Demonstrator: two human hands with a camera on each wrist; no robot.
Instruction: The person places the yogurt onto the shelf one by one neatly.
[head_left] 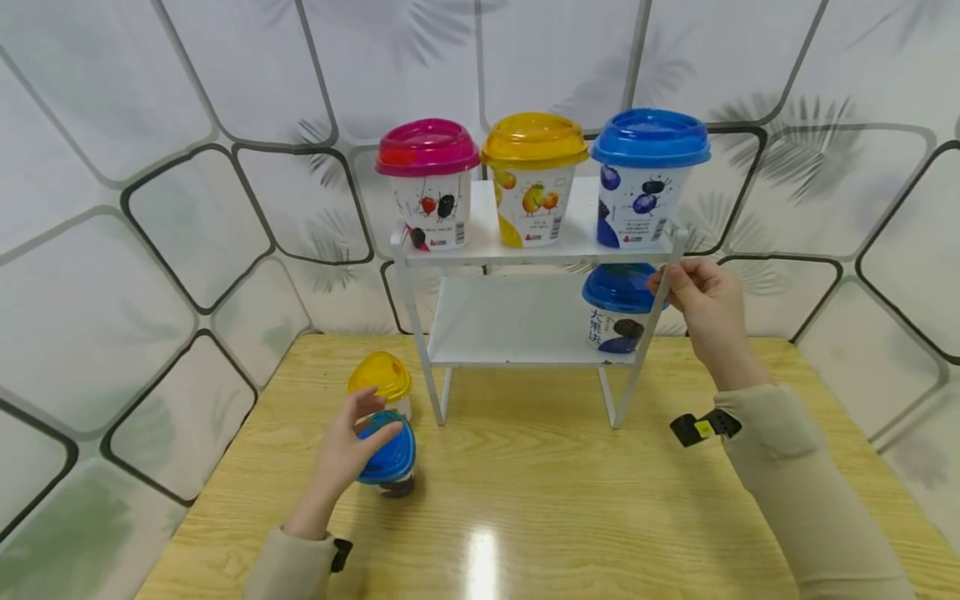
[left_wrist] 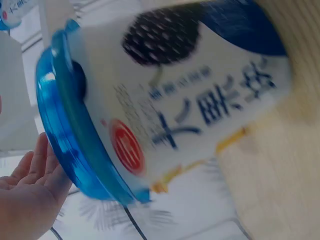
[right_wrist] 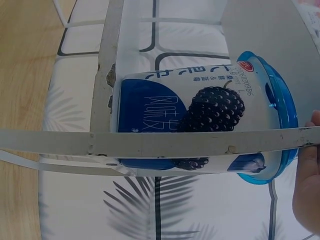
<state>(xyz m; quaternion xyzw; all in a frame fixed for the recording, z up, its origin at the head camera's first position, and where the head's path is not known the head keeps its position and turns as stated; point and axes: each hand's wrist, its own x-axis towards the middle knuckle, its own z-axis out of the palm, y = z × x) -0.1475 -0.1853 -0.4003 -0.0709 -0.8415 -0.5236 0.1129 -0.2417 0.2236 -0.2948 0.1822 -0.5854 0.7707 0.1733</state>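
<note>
A blue-lidded cup (head_left: 390, 454) with a blackberry print stands on the table at the left, with my left hand (head_left: 348, 442) at its lid. The fingers of that hand are spread, and the left wrist view shows them extended beside the lid. Just behind stands a yellow-lidded cup (head_left: 381, 379). Another blue-lidded cup (head_left: 615, 321) sits upright at the right end of the lower shelf. My right hand (head_left: 708, 304) is at the shelf's right post, its fingertips beside that cup's lid. The post partly hides them, so their grip is unclear.
The white two-tier rack (head_left: 517, 321) stands on the wooden table (head_left: 510, 467). Along its upper tier are a pink-lidded cup (head_left: 431, 196), a yellow-lidded cup (head_left: 534, 187) and a blue-lidded cup (head_left: 645, 187). A patterned wall (head_left: 202, 217) surrounds the table's back and sides.
</note>
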